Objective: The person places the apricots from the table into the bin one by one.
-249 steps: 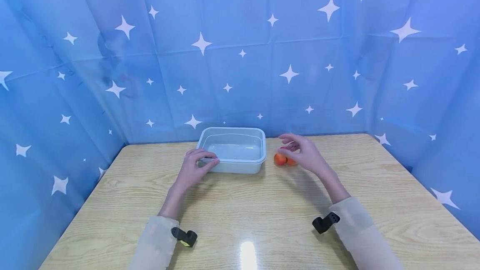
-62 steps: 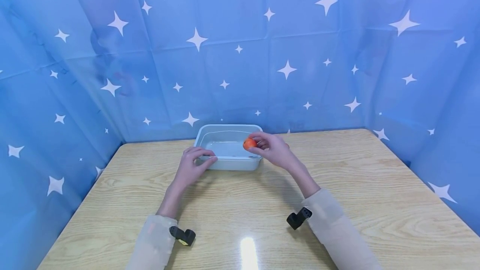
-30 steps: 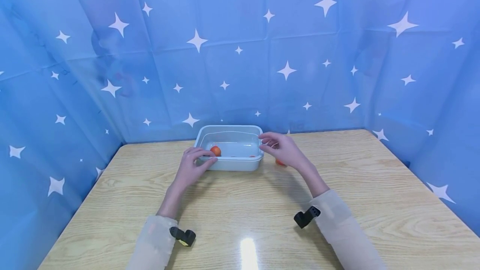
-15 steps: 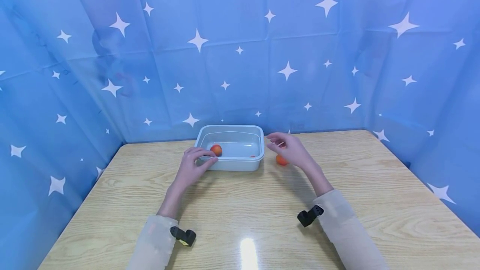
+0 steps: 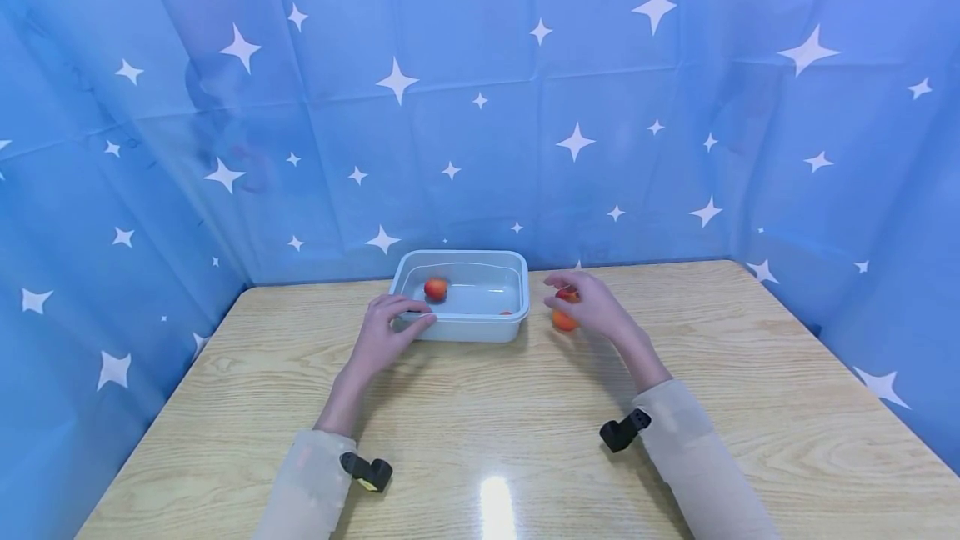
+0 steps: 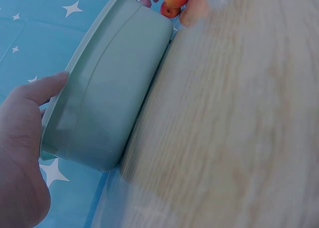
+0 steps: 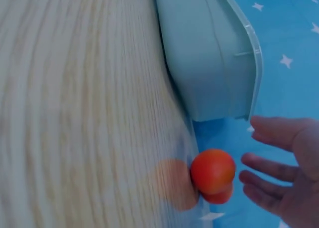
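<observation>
Fruit (image 5: 436, 289), round and red-orange, lies inside the pale blue tub (image 5: 472, 329) on the wooden table (image 5: 465, 407). The left hand (image 5: 382, 334) pinches the tub's near rim; the right hand (image 5: 597, 307), its fingers parted and holding nothing, is just beside two similar fruits (image 5: 565, 322) on the table

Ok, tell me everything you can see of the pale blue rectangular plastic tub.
The pale blue rectangular tub, apparently plastic, is open-topped, with rounded corners, a protruding rim and a faint line along its walls. It stands upright on the wood-grain tabletop near the back edge. The left hand pinches its near rim; inside lie a round red-orange fruit and a sliver of apparently another.
</observation>
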`<state>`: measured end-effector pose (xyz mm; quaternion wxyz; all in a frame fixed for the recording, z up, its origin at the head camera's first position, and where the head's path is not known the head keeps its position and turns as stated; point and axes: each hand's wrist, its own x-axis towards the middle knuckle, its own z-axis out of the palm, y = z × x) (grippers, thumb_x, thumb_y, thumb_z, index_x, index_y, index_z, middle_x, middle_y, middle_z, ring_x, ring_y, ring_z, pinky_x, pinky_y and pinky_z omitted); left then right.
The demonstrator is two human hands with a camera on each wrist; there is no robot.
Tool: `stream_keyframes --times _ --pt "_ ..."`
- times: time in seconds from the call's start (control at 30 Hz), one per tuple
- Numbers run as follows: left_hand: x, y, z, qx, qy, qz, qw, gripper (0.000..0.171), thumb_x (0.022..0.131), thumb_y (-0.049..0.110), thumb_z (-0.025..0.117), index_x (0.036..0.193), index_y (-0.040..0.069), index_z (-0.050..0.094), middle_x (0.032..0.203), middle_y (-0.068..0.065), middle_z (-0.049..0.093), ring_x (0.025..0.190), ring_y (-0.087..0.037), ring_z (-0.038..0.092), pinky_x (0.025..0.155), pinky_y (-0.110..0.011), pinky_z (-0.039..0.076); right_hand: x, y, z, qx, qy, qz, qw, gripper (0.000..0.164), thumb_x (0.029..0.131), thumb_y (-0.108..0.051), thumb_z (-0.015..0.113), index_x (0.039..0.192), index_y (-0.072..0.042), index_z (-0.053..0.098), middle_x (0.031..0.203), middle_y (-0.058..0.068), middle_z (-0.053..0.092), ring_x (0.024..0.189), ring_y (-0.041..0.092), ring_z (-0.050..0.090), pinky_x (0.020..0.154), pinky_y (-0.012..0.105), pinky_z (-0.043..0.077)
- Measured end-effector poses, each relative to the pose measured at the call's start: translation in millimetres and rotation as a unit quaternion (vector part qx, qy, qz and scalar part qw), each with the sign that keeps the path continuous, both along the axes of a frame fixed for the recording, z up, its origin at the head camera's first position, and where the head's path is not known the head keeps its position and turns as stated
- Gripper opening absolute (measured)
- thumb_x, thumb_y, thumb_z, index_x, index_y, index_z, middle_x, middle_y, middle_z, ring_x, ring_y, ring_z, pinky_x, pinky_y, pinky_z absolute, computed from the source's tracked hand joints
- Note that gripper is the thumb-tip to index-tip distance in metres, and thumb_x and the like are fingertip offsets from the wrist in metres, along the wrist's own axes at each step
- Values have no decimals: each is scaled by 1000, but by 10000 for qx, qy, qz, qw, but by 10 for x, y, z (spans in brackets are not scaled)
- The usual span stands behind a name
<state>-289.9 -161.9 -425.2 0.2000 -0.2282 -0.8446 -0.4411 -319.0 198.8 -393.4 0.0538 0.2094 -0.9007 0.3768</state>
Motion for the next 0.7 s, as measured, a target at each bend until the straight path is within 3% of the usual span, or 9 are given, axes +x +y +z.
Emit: stream_keyframes --times 0.17,0.47,0.7 --pt "-8 1 -7 -7 130 -53 9999 12 89 21 80 97 12 78 96 -1 73 108 -27 59 116 -52 25 -1 28 -22 201 -18 -28 9998 38 96 -11 70 130 3 62 115 22 66 99 32 61 90 48 52" --pt "1 -3 -4 -19 103 -55 9999 14 89 22 80 98 13 78 95 0 73 108 -27 58 116 -53 25 -6 70 -40 353 -142 -181 9991 40 96 -11 69 132 3 61 114 19 67 101 32 58 91 48 49" --pt "-1 2 0 -2 42 -12 10000 14 89 24 80 99 13 78 99 -1 73 111 -27 58 116 -53 25 -19 124 -62 487 -237 -327 9980 42 96 -12 69 134 3 60 129 23 61 115 40 54 100 55 46"
